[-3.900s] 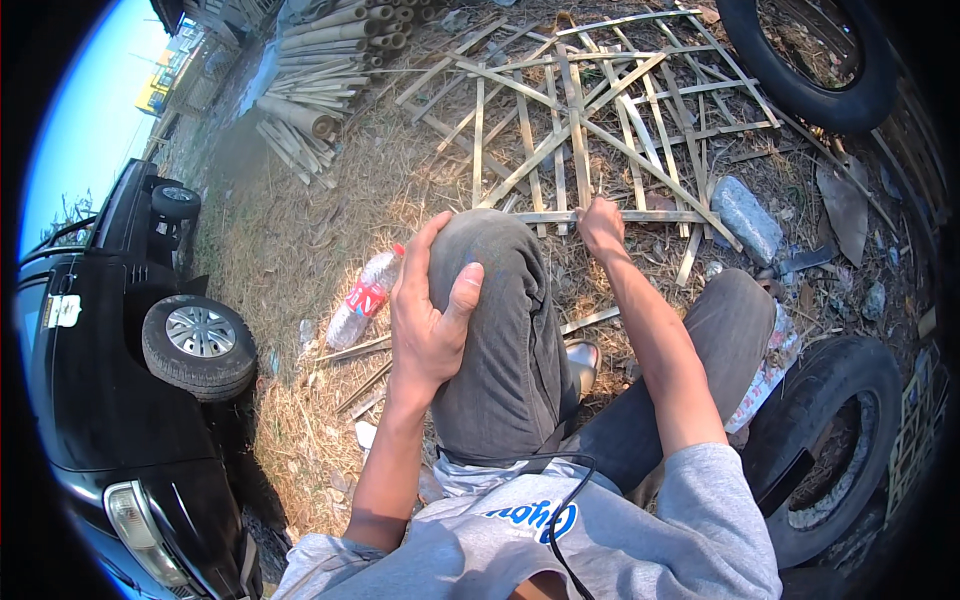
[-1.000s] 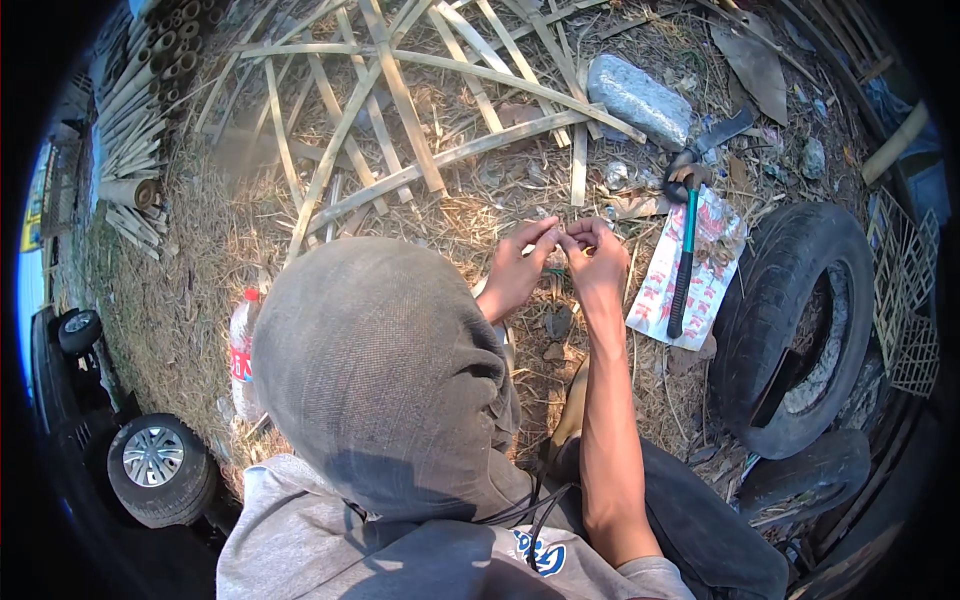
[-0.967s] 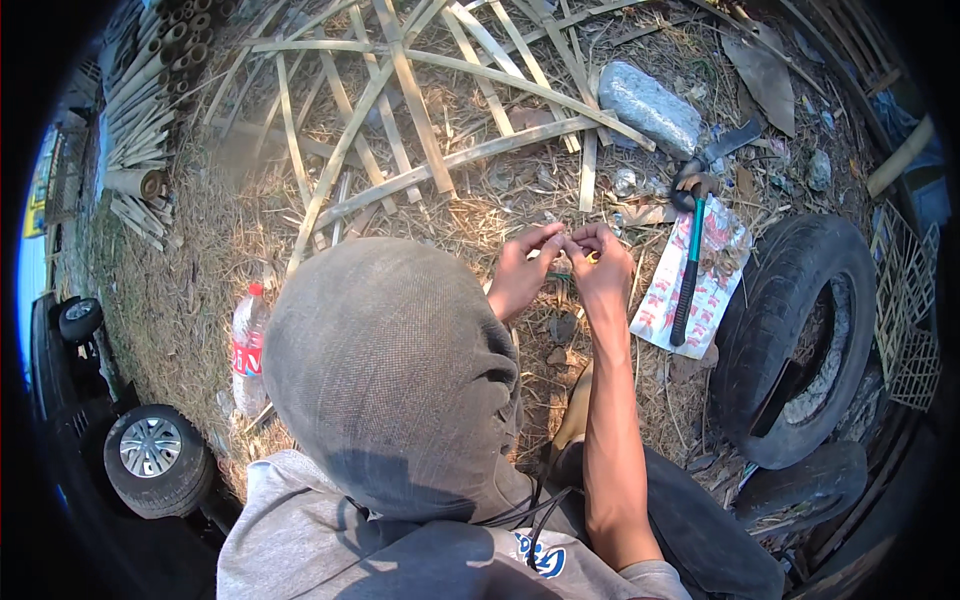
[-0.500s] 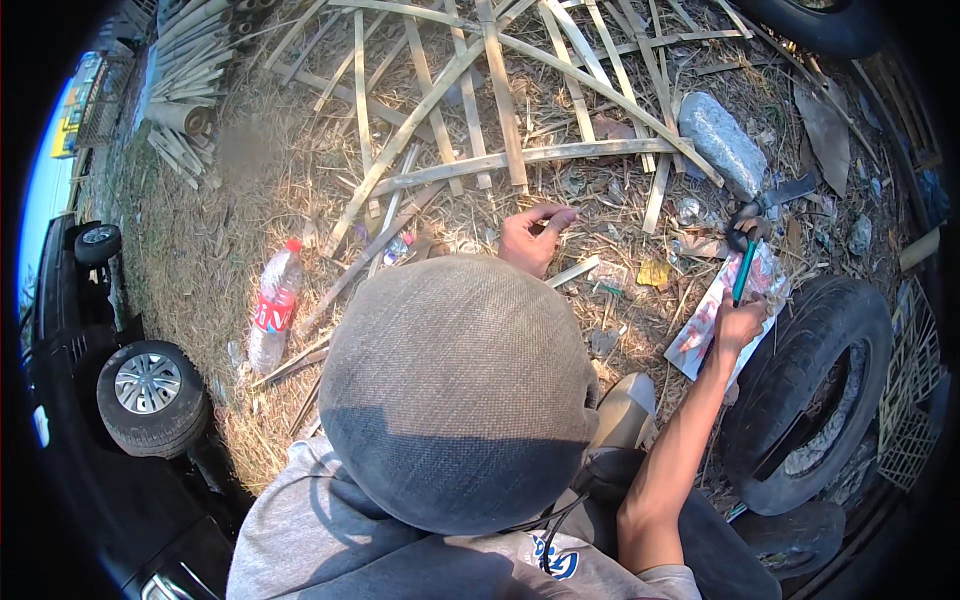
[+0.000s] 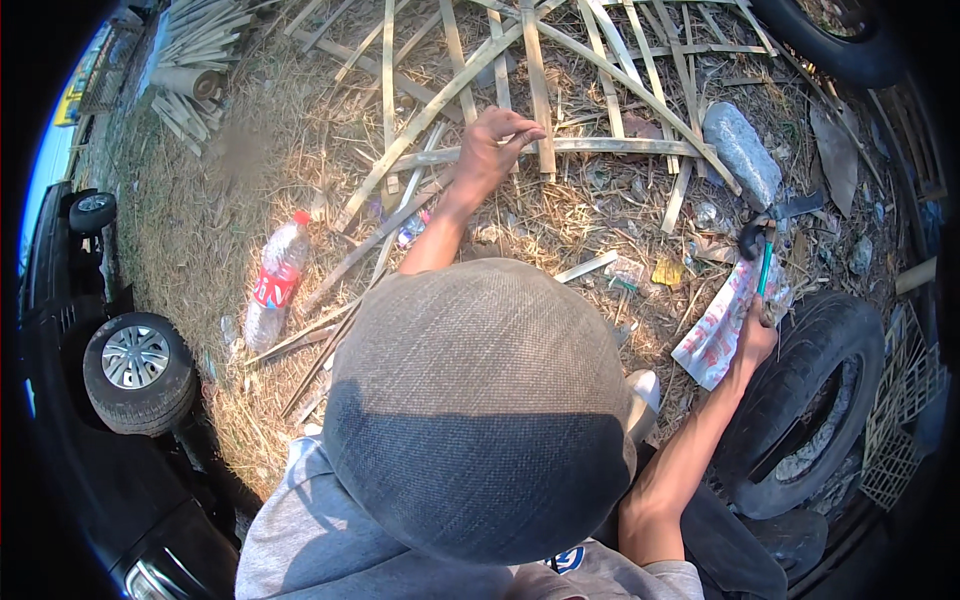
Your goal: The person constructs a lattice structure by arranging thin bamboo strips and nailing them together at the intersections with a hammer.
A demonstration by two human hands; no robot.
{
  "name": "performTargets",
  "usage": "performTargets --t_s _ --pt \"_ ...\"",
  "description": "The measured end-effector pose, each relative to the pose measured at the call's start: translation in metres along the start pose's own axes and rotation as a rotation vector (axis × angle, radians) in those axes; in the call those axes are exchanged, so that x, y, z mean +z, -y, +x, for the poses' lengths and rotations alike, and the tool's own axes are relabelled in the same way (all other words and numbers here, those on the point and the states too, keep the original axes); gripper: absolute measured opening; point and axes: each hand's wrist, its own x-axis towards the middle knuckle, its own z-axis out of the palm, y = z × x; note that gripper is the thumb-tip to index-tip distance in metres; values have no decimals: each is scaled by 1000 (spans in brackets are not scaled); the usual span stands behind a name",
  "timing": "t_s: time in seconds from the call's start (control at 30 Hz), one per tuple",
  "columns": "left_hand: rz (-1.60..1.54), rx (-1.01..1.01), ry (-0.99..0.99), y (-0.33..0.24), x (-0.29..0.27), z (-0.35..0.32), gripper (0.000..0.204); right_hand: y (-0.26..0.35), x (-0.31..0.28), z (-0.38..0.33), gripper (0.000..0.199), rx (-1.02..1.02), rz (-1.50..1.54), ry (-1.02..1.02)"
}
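My left hand (image 5: 490, 150) is over the near edge of a lattice of pale bamboo slats (image 5: 540, 100), by a crossing of an upright slat and a cross slat. Its thumb and forefinger are pinched together; anything between them is too small to make out. On the right, my right hand (image 5: 757, 335) is closed round the teal handle of a hammer (image 5: 767, 265). The hammer's dark head points away from me, beside a grey stone block (image 5: 742, 155). Below the hammer lies a red-and-white printed sheet (image 5: 715, 335).
A grey woven hat (image 5: 480, 400) hides the middle foreground. Old tyres (image 5: 800, 400) lie at the right. A plastic bottle with a red cap (image 5: 278, 280) rests at the left, near a dark vehicle's wheel (image 5: 138, 370). Bundled bamboo strips (image 5: 205, 50) lie at the far left.
My left hand has moved forward and left, from the dry grass to the lattice's near edge. The right hand stays on the hammer at the right, with little movement. The view has shifted slightly.
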Motion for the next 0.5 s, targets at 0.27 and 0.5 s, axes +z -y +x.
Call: performTargets --t_s 0.27,0.5 --pt "68 15 147 18 19 8 17 31 -47 -21 79 -45 182 -132" --pt "193 -99 211 8 12 16 22 63 -60 -21 71 -146 257 -176"
